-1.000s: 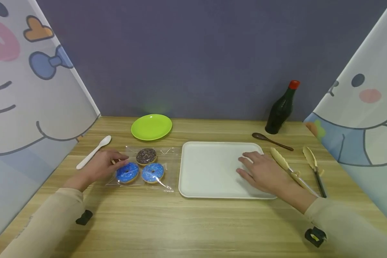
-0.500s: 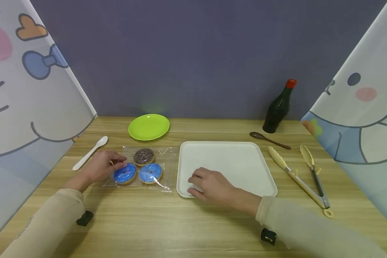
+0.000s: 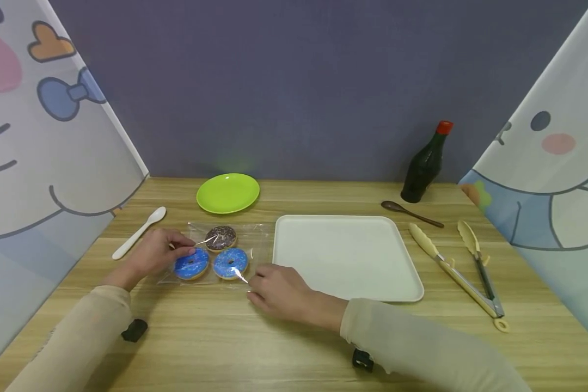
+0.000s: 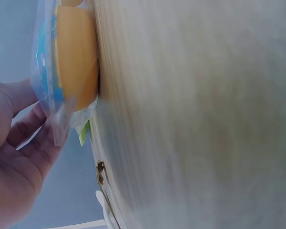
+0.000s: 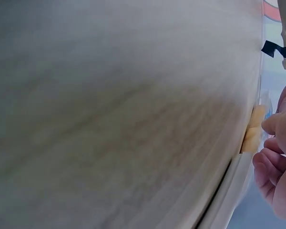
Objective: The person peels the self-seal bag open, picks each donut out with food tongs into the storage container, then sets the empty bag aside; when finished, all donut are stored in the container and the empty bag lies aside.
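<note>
A clear plastic bag [image 3: 259, 239] lies on the table, left of the white tray [image 3: 348, 258]. Inside it are a chocolate doughnut [image 3: 221, 238] with sprinkles, a left blue doughnut [image 3: 185, 267] and a right blue doughnut [image 3: 222, 262]. My left hand [image 3: 155, 253] pinches the bag's left edge; thumb and fingers [image 4: 43, 145] meet at the film in the left wrist view. My right hand [image 3: 280, 291] is at the bag's lower right corner, beside the tray's left edge, fingertips right at the film. Its fingers [image 5: 264, 171] are loosely bent in the right wrist view.
A green plate [image 3: 228, 193] stands behind the bag, and a white spoon [image 3: 139, 233] lies at far left. To the right are a brown wooden spoon [image 3: 411, 213], a dark bottle [image 3: 423, 169] with a red cap, and tongs [image 3: 463, 286] spread apart. Walls enclose the table.
My right hand has moved left from over the tray's right side, across the tray, to the bag's right corner. The left hand has stayed at the bag's left edge.
</note>
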The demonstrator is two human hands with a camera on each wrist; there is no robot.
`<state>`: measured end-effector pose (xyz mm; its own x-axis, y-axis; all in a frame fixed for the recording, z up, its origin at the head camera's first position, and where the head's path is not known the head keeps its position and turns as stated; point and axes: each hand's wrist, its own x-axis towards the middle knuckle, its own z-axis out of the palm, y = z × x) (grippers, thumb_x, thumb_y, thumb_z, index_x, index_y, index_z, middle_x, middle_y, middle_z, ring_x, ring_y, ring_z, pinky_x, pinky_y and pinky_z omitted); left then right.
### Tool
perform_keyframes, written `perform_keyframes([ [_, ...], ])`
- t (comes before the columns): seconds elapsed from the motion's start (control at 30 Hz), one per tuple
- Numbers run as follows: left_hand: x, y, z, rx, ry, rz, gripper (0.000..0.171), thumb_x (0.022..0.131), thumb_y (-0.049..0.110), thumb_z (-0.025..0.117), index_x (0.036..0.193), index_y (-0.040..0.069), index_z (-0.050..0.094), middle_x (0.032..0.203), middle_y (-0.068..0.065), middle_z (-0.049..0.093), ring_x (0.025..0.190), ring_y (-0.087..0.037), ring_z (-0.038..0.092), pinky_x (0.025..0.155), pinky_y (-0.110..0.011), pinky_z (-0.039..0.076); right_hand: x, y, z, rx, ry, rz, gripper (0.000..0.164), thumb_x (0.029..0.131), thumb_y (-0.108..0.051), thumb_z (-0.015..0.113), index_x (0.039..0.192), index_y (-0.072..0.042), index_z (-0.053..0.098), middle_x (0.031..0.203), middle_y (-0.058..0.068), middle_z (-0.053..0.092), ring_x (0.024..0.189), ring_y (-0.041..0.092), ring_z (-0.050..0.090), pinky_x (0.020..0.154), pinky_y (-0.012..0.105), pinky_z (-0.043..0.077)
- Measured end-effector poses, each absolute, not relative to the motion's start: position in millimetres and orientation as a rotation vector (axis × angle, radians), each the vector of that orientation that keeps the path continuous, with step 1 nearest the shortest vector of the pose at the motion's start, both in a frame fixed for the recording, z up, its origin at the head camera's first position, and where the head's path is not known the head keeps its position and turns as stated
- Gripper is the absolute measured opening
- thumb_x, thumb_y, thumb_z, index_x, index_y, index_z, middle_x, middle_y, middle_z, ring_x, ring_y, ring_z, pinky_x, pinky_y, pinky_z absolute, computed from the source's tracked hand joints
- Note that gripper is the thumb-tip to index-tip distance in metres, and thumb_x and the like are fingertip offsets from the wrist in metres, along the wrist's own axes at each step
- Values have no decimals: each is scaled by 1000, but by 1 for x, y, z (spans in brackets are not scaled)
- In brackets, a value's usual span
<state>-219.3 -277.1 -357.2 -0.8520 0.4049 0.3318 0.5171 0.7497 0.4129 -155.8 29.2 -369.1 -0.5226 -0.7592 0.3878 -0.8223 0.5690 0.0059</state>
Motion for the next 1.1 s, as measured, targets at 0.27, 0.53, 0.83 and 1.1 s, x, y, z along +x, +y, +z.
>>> perform_keyframes([
  [0.27,-217,-275,-353,-691,-2764,-765,7,78,6,78,84,4,76,79,-2,70,70,-15,62,59,-28,50,-160,25,-373,1232,-2493,207,15,87,-21,64,73,-18,67,69,-8,49,61,5,49,48,20,41],
  [0.53,-219,-275,-352,-713,-2781,-724,5,78,12,79,79,7,77,76,2,68,69,-13,60,60,-30,48,-162,29,-374,1194,-2501,427,15,82,-13,63,68,-17,58,67,-9,48,60,6,48,49,19,39],
  [0.83,-220,-275,-355,-710,-2773,-716,6,76,12,80,76,7,77,74,5,67,67,-10,58,59,-29,48,-165,42,-376,1156,-2524,634,15,76,-7,61,66,-16,55,66,-11,45,57,3,43,49,14,34],
  [1.1,-220,-275,-354,-703,-2775,-723,4,78,11,79,75,10,76,74,5,67,68,-13,60,59,-30,48,-165,57,-377,1082,-2572,720,17,74,-4,61,63,-16,55,62,-12,42,54,3,39,46,14,33],
])
